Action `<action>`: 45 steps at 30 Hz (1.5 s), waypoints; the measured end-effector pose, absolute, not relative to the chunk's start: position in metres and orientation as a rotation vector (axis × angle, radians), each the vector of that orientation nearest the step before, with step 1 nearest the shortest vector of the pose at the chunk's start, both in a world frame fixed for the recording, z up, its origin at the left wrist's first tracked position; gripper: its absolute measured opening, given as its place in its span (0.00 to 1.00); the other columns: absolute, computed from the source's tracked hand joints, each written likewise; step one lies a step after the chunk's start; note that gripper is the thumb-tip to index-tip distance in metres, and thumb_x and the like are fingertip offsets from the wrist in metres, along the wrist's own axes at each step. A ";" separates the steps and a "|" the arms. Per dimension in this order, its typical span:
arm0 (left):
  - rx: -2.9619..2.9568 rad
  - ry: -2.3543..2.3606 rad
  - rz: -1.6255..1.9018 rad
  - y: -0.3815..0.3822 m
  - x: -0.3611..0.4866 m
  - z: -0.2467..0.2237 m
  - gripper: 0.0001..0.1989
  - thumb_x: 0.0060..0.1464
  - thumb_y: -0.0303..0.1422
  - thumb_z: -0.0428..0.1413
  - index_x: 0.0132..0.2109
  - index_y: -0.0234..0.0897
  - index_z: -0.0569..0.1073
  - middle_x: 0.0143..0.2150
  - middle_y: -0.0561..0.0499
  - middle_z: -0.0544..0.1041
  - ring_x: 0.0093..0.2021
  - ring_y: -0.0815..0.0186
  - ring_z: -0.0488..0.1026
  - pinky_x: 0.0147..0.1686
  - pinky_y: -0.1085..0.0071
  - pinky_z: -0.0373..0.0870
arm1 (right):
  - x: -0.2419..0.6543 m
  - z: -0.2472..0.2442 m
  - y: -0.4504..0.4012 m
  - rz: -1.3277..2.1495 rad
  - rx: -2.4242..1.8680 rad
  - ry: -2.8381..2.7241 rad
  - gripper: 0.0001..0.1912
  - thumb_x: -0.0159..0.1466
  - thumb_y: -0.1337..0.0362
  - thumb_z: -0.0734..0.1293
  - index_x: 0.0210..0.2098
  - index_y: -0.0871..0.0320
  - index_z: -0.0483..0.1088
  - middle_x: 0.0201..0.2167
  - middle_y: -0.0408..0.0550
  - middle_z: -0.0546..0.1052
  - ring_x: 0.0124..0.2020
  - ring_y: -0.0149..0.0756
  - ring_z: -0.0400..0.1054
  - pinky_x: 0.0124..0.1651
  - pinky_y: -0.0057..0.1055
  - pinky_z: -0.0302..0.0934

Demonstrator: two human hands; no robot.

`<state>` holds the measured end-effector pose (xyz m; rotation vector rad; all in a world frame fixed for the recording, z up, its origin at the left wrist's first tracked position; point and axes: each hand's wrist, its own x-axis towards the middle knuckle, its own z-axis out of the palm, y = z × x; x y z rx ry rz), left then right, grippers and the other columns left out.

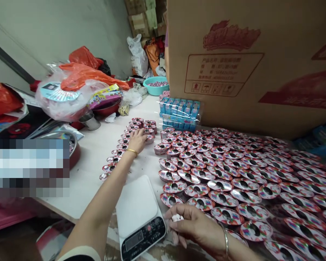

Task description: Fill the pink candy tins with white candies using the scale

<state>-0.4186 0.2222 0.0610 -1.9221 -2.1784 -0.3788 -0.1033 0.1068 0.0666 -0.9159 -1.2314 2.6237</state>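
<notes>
My left hand (138, 141), with a gold bracelet at the wrist, reaches over a small group of oval red-and-white boxes (116, 159) and touches one at the group's right side; its fingers are bent around the box top. Near the front, my right hand (186, 222) is curled palm-up around several small white pieces (177, 217). It is just right of a white kitchen scale (137, 203) with a black display panel. Many more oval boxes (220, 185), each with a dark hole in its top, stand in rows on the right.
A tall cardboard carton (222, 108) rises behind the boxes, beside a wrapped pack of blue boxes (179, 110). A turquoise basin (146, 86) stands farther back. Plastic bags (84, 78), a metal cup (90, 121) and a round pan (76, 154) line the left.
</notes>
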 end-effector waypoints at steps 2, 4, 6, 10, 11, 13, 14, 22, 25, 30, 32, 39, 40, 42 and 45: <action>-1.935 -2.194 -0.370 0.190 -0.413 0.073 0.06 0.55 0.29 0.51 0.37 0.38 0.73 0.51 0.42 0.69 0.53 0.52 0.64 0.50 0.55 0.59 | -0.099 0.066 0.107 2.628 -0.937 -1.257 0.25 0.49 0.54 0.76 0.38 0.64 0.68 0.21 0.42 0.73 0.19 0.23 0.64 0.24 0.21 0.54; -1.981 -2.226 -0.387 0.145 -0.407 0.086 0.06 0.57 0.35 0.51 0.38 0.38 0.70 0.45 0.45 0.71 0.46 0.58 0.68 0.45 0.61 0.62 | -0.097 0.065 0.105 2.657 -0.929 -1.274 0.26 0.50 0.52 0.75 0.38 0.64 0.67 0.21 0.42 0.73 0.19 0.24 0.64 0.22 0.21 0.53; -2.042 -2.279 -0.455 0.096 -0.397 0.093 0.08 0.57 0.39 0.53 0.39 0.39 0.67 0.40 0.48 0.71 0.40 0.61 0.69 0.38 0.65 0.63 | -0.098 0.063 0.102 2.684 -0.915 -1.303 0.24 0.52 0.50 0.74 0.36 0.64 0.67 0.21 0.42 0.72 0.16 0.23 0.61 0.19 0.21 0.48; -2.062 -2.414 -0.532 0.019 -0.368 0.080 0.12 0.55 0.41 0.55 0.41 0.40 0.64 0.38 0.51 0.72 0.37 0.62 0.70 0.36 0.67 0.64 | -0.107 0.062 0.091 2.690 -0.922 -1.360 0.22 0.55 0.49 0.72 0.28 0.63 0.66 0.17 0.40 0.68 0.14 0.18 0.52 0.17 0.21 0.40; -2.054 -2.437 -0.529 0.008 -0.361 0.072 0.12 0.55 0.41 0.56 0.42 0.41 0.64 0.38 0.51 0.73 0.37 0.62 0.70 0.36 0.66 0.64 | -0.110 0.062 0.089 2.691 -0.927 -1.358 0.21 0.55 0.50 0.72 0.28 0.63 0.66 0.17 0.40 0.68 0.14 0.18 0.52 0.18 0.21 0.40; -2.023 -2.461 -0.536 -0.005 -0.350 0.056 0.13 0.55 0.41 0.56 0.43 0.41 0.64 0.39 0.50 0.74 0.38 0.61 0.71 0.37 0.65 0.65 | -0.116 0.064 0.085 2.679 -0.941 -1.346 0.20 0.54 0.52 0.73 0.30 0.63 0.66 0.19 0.41 0.70 0.16 0.19 0.55 0.19 0.20 0.43; -2.009 -2.455 -0.555 -0.009 -0.346 0.050 0.13 0.55 0.41 0.56 0.44 0.41 0.64 0.40 0.50 0.74 0.39 0.60 0.72 0.38 0.64 0.66 | -0.119 0.065 0.084 2.668 -0.946 -1.343 0.20 0.54 0.53 0.74 0.31 0.62 0.66 0.21 0.42 0.71 0.18 0.20 0.57 0.20 0.20 0.45; -1.642 -2.385 -1.135 -0.048 -0.369 0.027 0.15 0.58 0.43 0.53 0.48 0.39 0.69 0.44 0.48 0.75 0.45 0.63 0.72 0.46 0.66 0.68 | -0.125 0.079 0.092 2.604 -1.020 -1.498 0.19 0.52 0.55 0.75 0.33 0.63 0.69 0.27 0.44 0.72 0.21 0.21 0.60 0.23 0.21 0.50; -1.322 -2.479 -1.220 -0.066 -0.384 -0.007 0.11 0.60 0.40 0.50 0.42 0.37 0.70 0.38 0.50 0.75 0.38 0.67 0.72 0.40 0.69 0.69 | -0.128 0.082 0.096 2.563 -1.090 -1.505 0.18 0.51 0.57 0.76 0.33 0.63 0.71 0.28 0.44 0.73 0.23 0.21 0.61 0.24 0.21 0.52; -1.194 -2.529 -1.133 -0.071 -0.388 -0.062 0.12 0.59 0.39 0.51 0.43 0.36 0.71 0.39 0.46 0.74 0.43 0.62 0.71 0.45 0.65 0.68 | -0.144 0.087 0.101 2.467 -1.075 -1.680 0.18 0.51 0.56 0.76 0.32 0.62 0.71 0.23 0.43 0.71 0.21 0.21 0.59 0.22 0.21 0.49; -1.145 -2.528 -1.101 -0.068 -0.386 -0.072 0.12 0.58 0.38 0.51 0.44 0.36 0.71 0.41 0.44 0.74 0.46 0.59 0.70 0.48 0.62 0.66 | -0.156 0.093 0.103 2.407 -1.050 -1.787 0.18 0.53 0.54 0.74 0.32 0.62 0.71 0.20 0.41 0.70 0.17 0.21 0.55 0.18 0.22 0.45; -1.084 -2.517 -1.059 -0.068 -0.385 -0.079 0.11 0.59 0.38 0.50 0.44 0.38 0.72 0.42 0.45 0.74 0.46 0.59 0.70 0.47 0.63 0.64 | -0.210 0.099 0.106 2.047 -0.876 -2.225 0.13 0.55 0.57 0.71 0.31 0.62 0.72 0.16 0.39 0.68 0.15 0.22 0.55 0.19 0.23 0.45; -1.083 -2.514 -1.055 -0.069 -0.385 -0.080 0.11 0.59 0.38 0.50 0.44 0.38 0.72 0.42 0.45 0.74 0.46 0.59 0.70 0.47 0.63 0.64 | -0.217 0.097 0.105 1.981 -0.847 -2.290 0.10 0.57 0.60 0.70 0.30 0.62 0.72 0.16 0.38 0.67 0.16 0.22 0.55 0.20 0.23 0.47; -1.083 -2.514 -1.052 -0.069 -0.386 -0.081 0.11 0.60 0.38 0.50 0.44 0.38 0.72 0.42 0.45 0.74 0.46 0.59 0.70 0.47 0.63 0.64 | -0.228 0.091 0.103 1.834 -0.802 -2.428 0.05 0.59 0.65 0.68 0.30 0.62 0.72 0.16 0.38 0.67 0.17 0.23 0.56 0.23 0.24 0.50; -1.085 -2.513 -1.061 -0.069 -0.387 -0.082 0.11 0.60 0.38 0.50 0.45 0.38 0.72 0.41 0.46 0.74 0.46 0.59 0.70 0.46 0.63 0.64 | -0.238 0.085 0.099 1.557 -0.734 -2.654 0.02 0.60 0.69 0.68 0.32 0.61 0.74 0.20 0.39 0.69 0.21 0.25 0.58 0.27 0.25 0.52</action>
